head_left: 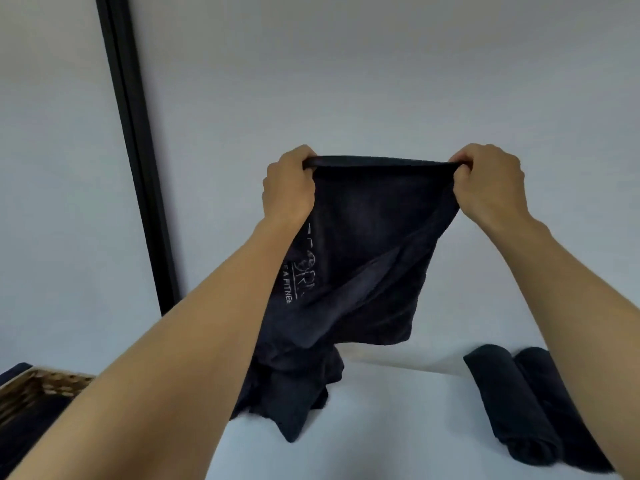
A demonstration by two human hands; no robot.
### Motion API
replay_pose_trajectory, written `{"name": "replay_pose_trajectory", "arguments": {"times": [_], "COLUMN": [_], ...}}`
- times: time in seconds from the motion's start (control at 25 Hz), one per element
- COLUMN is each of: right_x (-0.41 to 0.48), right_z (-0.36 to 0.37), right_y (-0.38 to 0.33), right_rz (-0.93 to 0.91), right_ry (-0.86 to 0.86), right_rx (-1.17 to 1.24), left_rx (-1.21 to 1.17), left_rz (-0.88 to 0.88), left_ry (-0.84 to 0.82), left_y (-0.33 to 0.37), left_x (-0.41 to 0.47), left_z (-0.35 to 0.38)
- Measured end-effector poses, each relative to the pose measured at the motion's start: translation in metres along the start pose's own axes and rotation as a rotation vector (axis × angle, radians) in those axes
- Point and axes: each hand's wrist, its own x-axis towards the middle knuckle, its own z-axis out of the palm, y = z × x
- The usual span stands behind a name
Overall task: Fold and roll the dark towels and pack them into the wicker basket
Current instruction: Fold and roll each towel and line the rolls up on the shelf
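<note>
A: What are the hands doing?

B: Both are raised at mid-frame, set apart. The left hand (pixel 289 183) pinches one top corner of a dark towel (pixel 363 251), the right hand (pixel 488 181) the other, the top edge stretched taut between them.

A: And the rest of it?

B: It hangs down, pale lettering near its left edge, its lower end bunched on the white worktop (pixel 381 427).

A: Any others?

B: Two rolled towels (pixel 526 407) lie side by side, touching, at lower right. The wicker basket (pixel 38 386) sits at the lower left edge, something dark inside.
</note>
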Motion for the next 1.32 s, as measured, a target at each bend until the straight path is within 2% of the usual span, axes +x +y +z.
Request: {"name": "replay_pose_trajectory", "arguments": {"times": [0.08, 0.2, 0.28, 0.4, 0.52, 0.6, 0.64, 0.68, 0.76, 0.8, 0.88, 0.92, 0.96, 1.04, 1.12, 1.2, 1.32], "right_x": [-0.005, -0.018, -0.013, -0.005, -0.014, -0.024, -0.029, -0.031, -0.027, -0.025, -0.022, -0.024, -0.028, -0.039, -0.041, -0.038, -0.034], "right_z": [-0.019, -0.037, -0.040, -0.046, -0.048, -0.044, -0.042, -0.040, -0.040, -0.043, -0.047, -0.047, -0.044, -0.033, -0.026, -0.026, -0.030], "right_y": [-0.004, -0.032, -0.039, -0.017, 0.001, -0.010, -0.017, -0.021, -0.020, -0.015, -0.004, -0.001, -0.001, -0.003, -0.002, -0.001, 0.001], "right_rz": [-0.064, -0.250, -0.250, -0.106, -0.090, -0.256, -0.375, -0.492, -0.633, -0.616, -0.388, -0.314, -0.324, -0.525, -0.676, -0.653, -0.367], "right_ry": [-0.096, -0.317, -0.267, -0.101, -0.212, -0.316, -0.309, -0.263, -0.142, -0.124, -0.179, -0.217, -0.227, -0.126, 0.005, -0.021, -0.211], "right_rx": [0.029, 0.294, 0.353, 0.344, 0.194, 0.182, 0.157, 0.108, 0.079, 0.145, 0.355, 0.378, 0.290, -0.051, -0.156, 0.049, 0.401], "left_rx": [-0.107, -0.171, -0.165, -0.066, -0.152, -0.253, -0.280, -0.318, -0.469, -0.548, -0.641, -0.669, -0.686, -0.614, -0.492, -0.490, -0.528], "left_rz": [0.126, 0.317, 0.365, 0.234, 0.039, 0.057, 0.086, 0.088, -0.023, -0.092, -0.167, -0.184, -0.197, -0.177, -0.164, -0.224, -0.265], "left_ry": [-0.013, -0.117, -0.175, -0.330, -0.388, -0.385, -0.404, -0.420, -0.479, -0.543, -0.688, -0.715, -0.704, -0.623, -0.580, -0.656, -0.830], "left_y": [0.035, 0.091, 0.113, 0.093, 0.075, 0.090, 0.099, 0.105, 0.106, 0.101, 0.092, 0.091, 0.094, 0.102, 0.107, 0.105, 0.087], "left_x": [0.008, 0.006, -0.007, -0.021, -0.028, -0.032, -0.036, -0.038, -0.036, -0.035, -0.036, -0.038, -0.041, -0.045, -0.045, -0.043, -0.038], "left_z": [0.000, 0.006, 0.010, 0.011, 0.010, 0.012, 0.013, 0.014, 0.007, 0.001, -0.009, -0.011, -0.011, -0.004, 0.005, 0.006, 0.001]}}
